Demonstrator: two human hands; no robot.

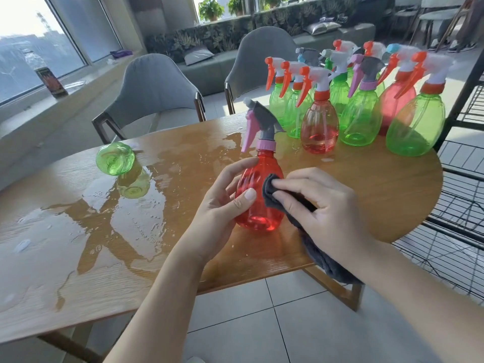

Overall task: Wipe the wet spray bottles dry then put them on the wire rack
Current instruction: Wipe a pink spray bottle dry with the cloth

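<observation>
A red spray bottle [259, 203] with a grey and pink trigger head stands upright on the wooden table [366, 195]. My left hand [222, 208] grips its left side, thumb across the front. My right hand [319, 205] presses a dark grey cloth [272, 189] against the bottle's right side; the rest of the cloth hangs under my wrist past the table edge. Several green and red spray bottles [361, 119] stand grouped at the far right of the table. One green bottle [115, 158] lies on its side at the left. The black wire rack [463, 200] stands to the right of the table.
A large puddle of water [110, 221] covers the left and middle of the tabletop. Two grey chairs [154, 93] stand behind the table. A windowsill with a dark can [51, 81] runs along the left. Tiled floor lies below the table's near edge.
</observation>
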